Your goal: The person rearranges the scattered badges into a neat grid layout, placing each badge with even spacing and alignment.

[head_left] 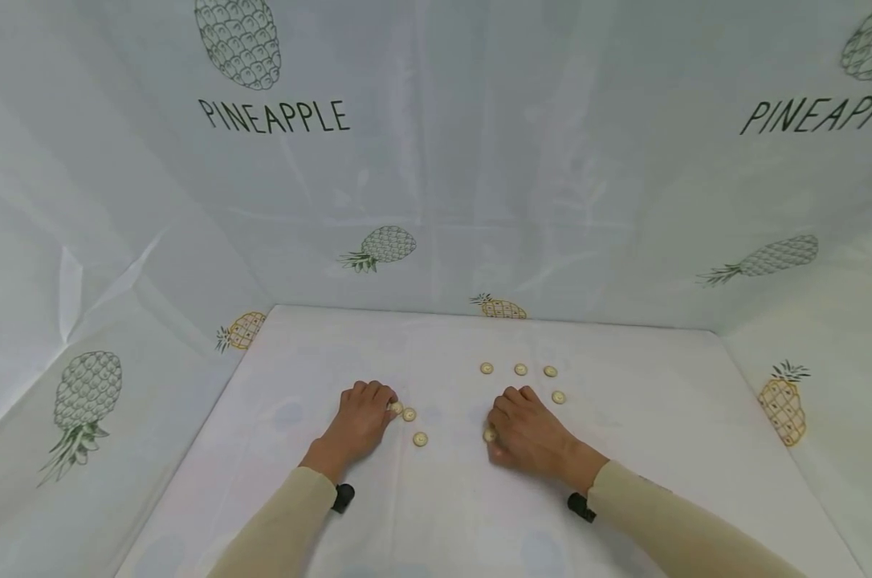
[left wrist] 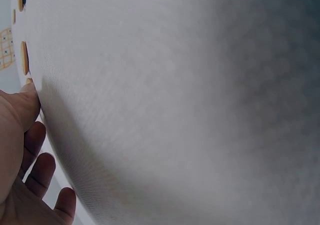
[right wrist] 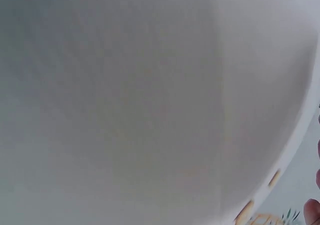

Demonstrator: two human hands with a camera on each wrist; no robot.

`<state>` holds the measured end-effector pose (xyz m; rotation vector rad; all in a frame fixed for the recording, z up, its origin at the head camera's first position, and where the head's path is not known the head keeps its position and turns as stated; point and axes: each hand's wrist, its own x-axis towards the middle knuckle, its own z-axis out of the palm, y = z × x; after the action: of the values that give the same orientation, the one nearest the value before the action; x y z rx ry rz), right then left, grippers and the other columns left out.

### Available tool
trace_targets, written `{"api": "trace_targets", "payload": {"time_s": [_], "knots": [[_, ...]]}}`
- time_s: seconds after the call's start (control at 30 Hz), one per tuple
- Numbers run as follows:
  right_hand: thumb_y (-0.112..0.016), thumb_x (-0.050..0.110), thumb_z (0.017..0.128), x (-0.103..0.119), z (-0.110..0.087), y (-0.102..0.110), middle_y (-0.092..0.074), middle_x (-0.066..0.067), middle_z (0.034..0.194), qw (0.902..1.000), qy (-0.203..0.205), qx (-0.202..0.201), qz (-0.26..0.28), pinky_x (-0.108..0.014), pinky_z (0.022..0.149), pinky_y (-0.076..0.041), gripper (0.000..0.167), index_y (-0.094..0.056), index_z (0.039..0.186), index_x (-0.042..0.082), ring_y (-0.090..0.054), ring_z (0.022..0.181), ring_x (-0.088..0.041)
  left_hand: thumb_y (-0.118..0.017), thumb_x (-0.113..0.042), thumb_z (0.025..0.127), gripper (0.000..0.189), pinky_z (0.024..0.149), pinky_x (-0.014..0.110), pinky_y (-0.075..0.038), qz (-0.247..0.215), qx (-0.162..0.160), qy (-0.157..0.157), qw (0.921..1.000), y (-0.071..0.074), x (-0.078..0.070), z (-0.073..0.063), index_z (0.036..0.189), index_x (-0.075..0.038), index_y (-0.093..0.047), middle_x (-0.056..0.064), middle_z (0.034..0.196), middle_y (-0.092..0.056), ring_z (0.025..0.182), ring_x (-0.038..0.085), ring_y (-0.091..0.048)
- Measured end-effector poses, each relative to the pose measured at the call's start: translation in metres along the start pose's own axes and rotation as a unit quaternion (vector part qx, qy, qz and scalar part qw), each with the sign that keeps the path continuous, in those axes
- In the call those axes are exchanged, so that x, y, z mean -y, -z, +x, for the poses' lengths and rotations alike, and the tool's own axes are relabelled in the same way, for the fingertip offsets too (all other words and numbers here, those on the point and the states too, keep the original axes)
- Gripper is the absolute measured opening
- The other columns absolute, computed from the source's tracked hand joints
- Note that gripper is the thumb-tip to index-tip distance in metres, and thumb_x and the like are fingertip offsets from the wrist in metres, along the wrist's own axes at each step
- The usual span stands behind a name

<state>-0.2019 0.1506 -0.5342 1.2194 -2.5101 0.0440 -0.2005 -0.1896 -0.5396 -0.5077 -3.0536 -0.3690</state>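
Note:
Small round pale wooden discs with a dark mark on top lie on the white-covered table. My left hand (head_left: 362, 419) is at the left of the group and pinches one disc (head_left: 396, 408) at its fingertips. Close beside it lies a second disc (head_left: 409, 414), with a third disc (head_left: 421, 439) slightly nearer me. The left wrist view shows the thumb (left wrist: 26, 102) against a disc's edge, the other fingers loosely bent. My right hand (head_left: 528, 433) holds a disc (head_left: 490, 434) between thumb and forefinger. In the right wrist view only fingertips (right wrist: 312, 211) show, at the edge.
Beyond my right hand, three discs form a rough row, the middle one (head_left: 521, 369) among them, and another disc (head_left: 559, 397) lies nearer. The white table cover (head_left: 450, 514) meets pineapple-printed sheeting (head_left: 508, 185) at the back and sides.

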Motion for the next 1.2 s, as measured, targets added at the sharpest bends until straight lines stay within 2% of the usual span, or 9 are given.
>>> {"api": "trace_targets", "payload": {"time_s": [0.2, 0.43, 0.8, 1.2], "knots": [[-0.074, 0.036, 0.088, -0.022, 0.003, 0.005, -0.064, 0.000, 0.099, 0.9984, -0.046, 0.032, 0.011, -0.042, 0.087, -0.039, 0.026, -0.070, 0.099, 0.012, -0.050, 0.098, -0.023, -0.068, -0.025, 0.105, 0.018, 0.103, 0.054, -0.043, -0.003, 0.005, -0.005, 1.0000, 0.000, 0.000, 0.002, 0.119, -0.015, -0.063, 0.005, 0.120, -0.063, 0.116, 0.031, -0.053], [-0.078, 0.031, 0.087, -0.044, 0.010, 0.008, -0.063, 0.001, 0.099, 0.9934, -0.099, 0.030, 0.049, -0.044, 0.091, -0.041, 0.022, -0.069, 0.098, 0.015, -0.052, 0.098, -0.022, -0.067, -0.025, 0.106, 0.017, 0.103, 0.054, -0.043, -0.005, 0.006, -0.006, 1.0000, 0.002, -0.001, 0.004, 0.119, -0.014, -0.063, 0.005, 0.121, -0.063, 0.116, 0.030, -0.053], [-0.074, 0.033, 0.093, -0.048, 0.030, -0.008, -0.065, 0.001, 0.098, 0.9941, -0.092, 0.052, 0.022, -0.045, 0.087, -0.043, 0.019, -0.072, 0.098, 0.015, -0.051, 0.094, -0.023, -0.067, -0.025, 0.105, 0.018, 0.104, 0.054, -0.043, -0.004, 0.010, -0.001, 0.9999, 0.003, 0.000, 0.002, 0.119, -0.015, -0.063, 0.006, 0.122, -0.063, 0.118, 0.031, -0.052], [-0.069, 0.031, 0.093, -0.044, 0.045, -0.014, -0.064, 0.000, 0.097, 0.9865, -0.124, 0.096, 0.048, -0.045, 0.087, -0.041, 0.017, -0.073, 0.097, 0.015, -0.049, 0.092, -0.022, -0.067, -0.025, 0.105, 0.018, 0.104, 0.054, -0.042, -0.009, 0.012, 0.003, 0.9999, 0.004, 0.000, -0.001, 0.120, -0.015, -0.063, 0.005, 0.123, -0.063, 0.118, 0.031, -0.052]]}}
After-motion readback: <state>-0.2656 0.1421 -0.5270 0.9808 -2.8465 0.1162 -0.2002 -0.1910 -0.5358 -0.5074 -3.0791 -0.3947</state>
